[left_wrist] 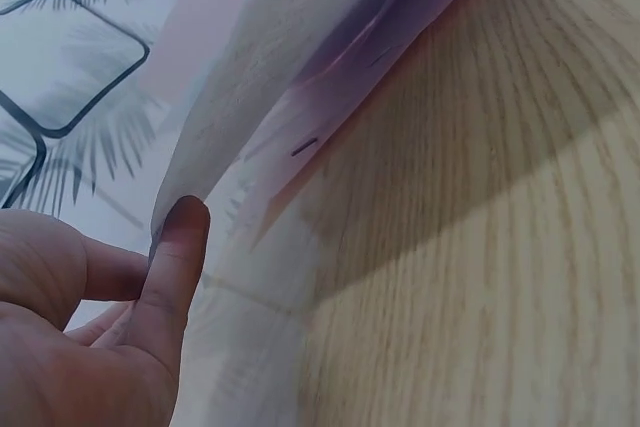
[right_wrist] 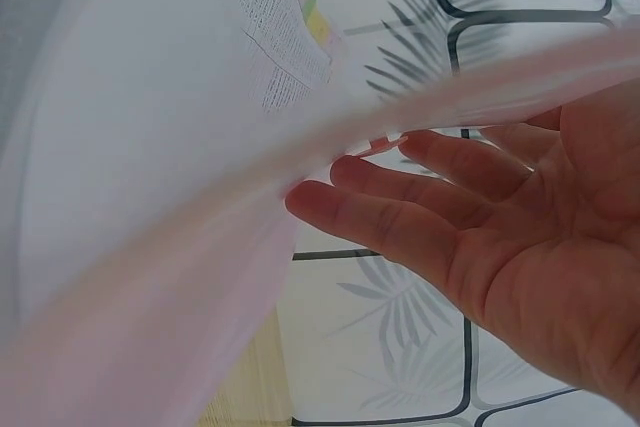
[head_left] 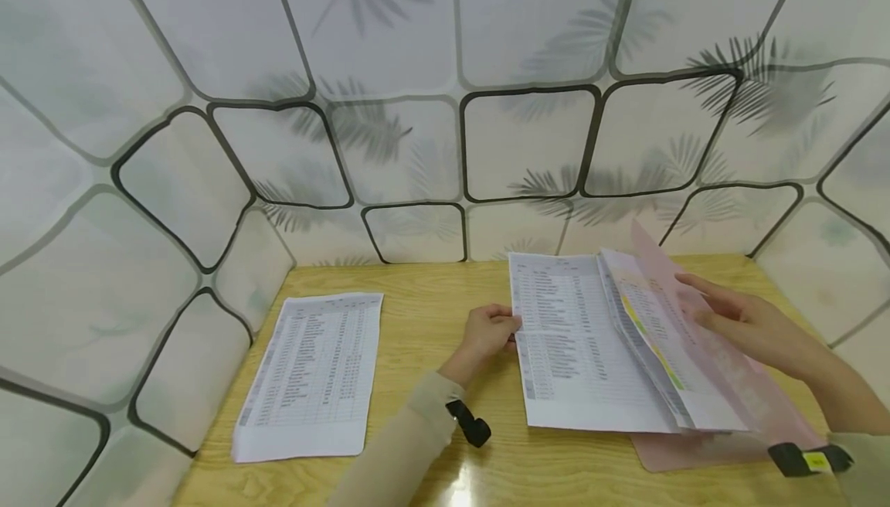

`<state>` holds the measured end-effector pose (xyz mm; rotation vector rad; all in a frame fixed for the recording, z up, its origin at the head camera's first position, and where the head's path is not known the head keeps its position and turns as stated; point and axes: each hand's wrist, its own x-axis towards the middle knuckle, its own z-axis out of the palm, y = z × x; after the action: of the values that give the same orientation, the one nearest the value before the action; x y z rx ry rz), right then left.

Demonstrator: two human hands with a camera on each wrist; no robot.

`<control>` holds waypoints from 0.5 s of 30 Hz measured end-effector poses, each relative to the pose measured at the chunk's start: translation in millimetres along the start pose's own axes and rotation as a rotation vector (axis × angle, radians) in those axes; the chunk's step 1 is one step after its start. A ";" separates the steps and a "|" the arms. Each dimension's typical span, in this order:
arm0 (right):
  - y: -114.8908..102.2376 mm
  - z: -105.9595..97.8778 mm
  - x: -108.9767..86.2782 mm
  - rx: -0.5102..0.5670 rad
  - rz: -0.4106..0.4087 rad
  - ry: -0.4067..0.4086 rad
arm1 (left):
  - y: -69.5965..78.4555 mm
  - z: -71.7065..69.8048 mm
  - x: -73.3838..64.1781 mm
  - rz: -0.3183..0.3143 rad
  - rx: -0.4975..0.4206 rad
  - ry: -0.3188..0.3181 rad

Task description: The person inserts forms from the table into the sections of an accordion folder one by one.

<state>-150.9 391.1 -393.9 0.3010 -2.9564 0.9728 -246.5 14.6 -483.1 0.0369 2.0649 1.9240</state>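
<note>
Your left hand (head_left: 489, 331) is pinching the printed sheet (head_left: 577, 399) by its left edge, over the desk (head_left: 417, 306). Your right hand (head_left: 754, 333) is touching the pink folder (head_left: 754, 395) with extended fingers, its thumb's contact seeming unclear.

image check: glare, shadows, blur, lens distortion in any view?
Head: small bright glare on the table at bottom centre, print on the left-hand sheet too small to read, slight wide-angle stretch likely; left wrist: diagonal shadow edge across the table, cool, dim tint; right wrist: pink cover soft-edged, probably too close to focus, right hand's fingers crisper.
</note>
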 end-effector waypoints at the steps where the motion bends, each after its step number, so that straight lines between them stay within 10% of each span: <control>1: 0.0 0.0 0.0 0.002 -0.001 -0.001 | -0.3 0.8 -0.5 -0.002 0.002 -0.007; 15: -2.3 -0.1 0.2 0.002 0.002 0.002 | -0.5 19.5 -4.1 0.008 0.024 0.016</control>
<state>-150.7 389.4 -392.4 0.2961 -2.9544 0.9763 -237.7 32.5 -483.5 0.0352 2.1008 1.9103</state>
